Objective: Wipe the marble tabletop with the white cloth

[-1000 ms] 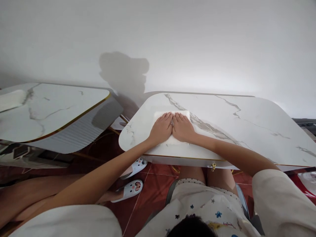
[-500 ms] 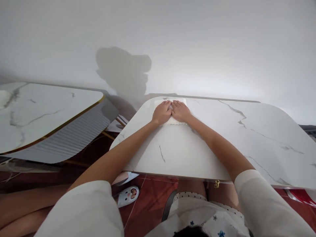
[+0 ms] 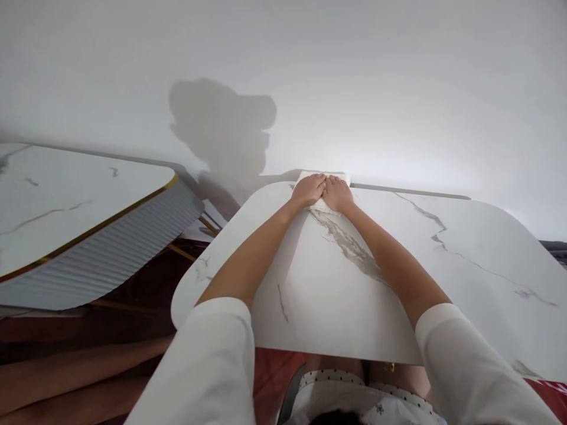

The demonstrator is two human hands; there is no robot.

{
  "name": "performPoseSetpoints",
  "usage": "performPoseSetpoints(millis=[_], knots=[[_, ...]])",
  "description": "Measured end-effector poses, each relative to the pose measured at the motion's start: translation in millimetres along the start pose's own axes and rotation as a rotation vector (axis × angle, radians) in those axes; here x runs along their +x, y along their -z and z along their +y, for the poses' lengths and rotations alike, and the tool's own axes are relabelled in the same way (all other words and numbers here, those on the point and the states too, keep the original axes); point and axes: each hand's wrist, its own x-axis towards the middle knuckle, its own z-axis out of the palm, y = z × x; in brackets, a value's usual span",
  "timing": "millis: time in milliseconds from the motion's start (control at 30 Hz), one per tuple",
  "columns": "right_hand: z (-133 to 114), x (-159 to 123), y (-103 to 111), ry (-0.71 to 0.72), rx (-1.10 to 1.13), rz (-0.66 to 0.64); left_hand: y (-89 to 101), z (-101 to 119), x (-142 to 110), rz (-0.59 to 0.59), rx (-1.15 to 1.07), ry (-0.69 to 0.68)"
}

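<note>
A white cloth (image 3: 322, 206), perhaps folded, lies at the far edge of a white marble-patterned table (image 3: 310, 295), close to the wall. Flat on its left half rests my left hand (image 3: 309, 190). My right hand (image 3: 338, 193) presses on the right half, fingers pointing forward and close to those of the left. Both arms are stretched out over the tabletop. Part of the cloth is hidden under the palms, and its far edge reaches past the table's rim.
To the left stands a second marble-patterned table (image 3: 88, 206) with a gold edge and a ribbed grey side, a gap between the two. A pale wall (image 3: 376, 88) rises behind, with a shadow on it. Another person's bare limbs (image 3: 80, 372) show at lower left.
Both hands and the cloth have slid forward and slightly right, to the table's far edge. A broad grey vein on the tabletop now shows behind them. The view has shifted a little.
</note>
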Motion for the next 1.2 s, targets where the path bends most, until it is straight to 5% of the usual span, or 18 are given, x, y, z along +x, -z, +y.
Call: performPoseSetpoints(millis=[200, 500, 933, 1200], knots=[[12.7, -34.7, 10.5, -0.087, -0.039, 0.025, -9.3, 29.7, -0.9, 0.002, -0.023, -0.102], [-5.2, -97.7, 19.5, -0.167, -0.065, 0.055, 0.6, 63.2, -46.1, -0.039, -0.062, -0.208], [-81.1, -189.8, 23.9, 0.04, -0.038, 0.094, 44.2, 82.0, -184.4, -0.035, -0.017, -0.1], [-104.9, -249.0, 41.6, 0.097, 0.058, 0.08, 66.4, 116.2, -245.9, -0.112, 0.014, 0.03]])
